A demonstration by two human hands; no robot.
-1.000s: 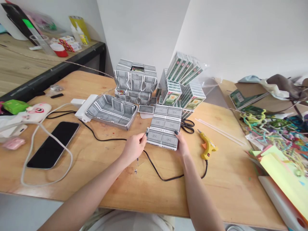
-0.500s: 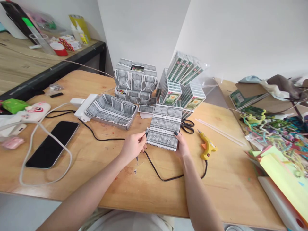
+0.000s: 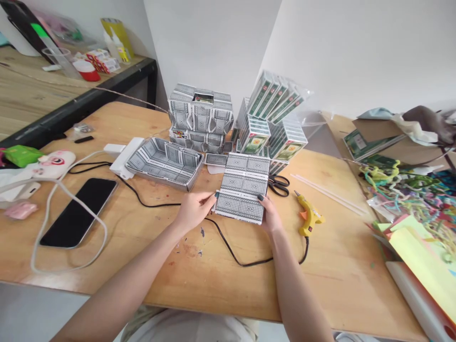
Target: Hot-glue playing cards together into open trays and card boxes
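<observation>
- the panel (image 3: pixel 242 186) of card backs is held at the centre of the frame, above or on the tabletop (image 3: pixel 221 289); which of the two cannot be told.
- its lower left edge is gripped by the left hand (image 3: pixel 194 210), with the fingers pinched together on it.
- its lower right edge is clamped by the right hand (image 3: pixel 271 216), the thumb laid on the upper face; the fingers beneath are hidden.
- it is judged light and fairly stiff, smooth-faced, and apt to crease or part at the seams; it is best taken by opposite edges, without squeezing.
- counted: one panel, with about six card backs made out on top; one tray (image 3: pixel 162 166), left of centre; one card stack (image 3: pixel 201 114), upper middle; one glue gun (image 3: pixel 309 218), one pair of scissors (image 3: pixel 279 185) and two thin sticks (image 3: pixel 327 192), right of centre; one phone (image 3: pixel 67 221), lower left.
- the deck boxes (image 3: pixel 255 143), upper right of centre, are too overlapped to be counted.
</observation>
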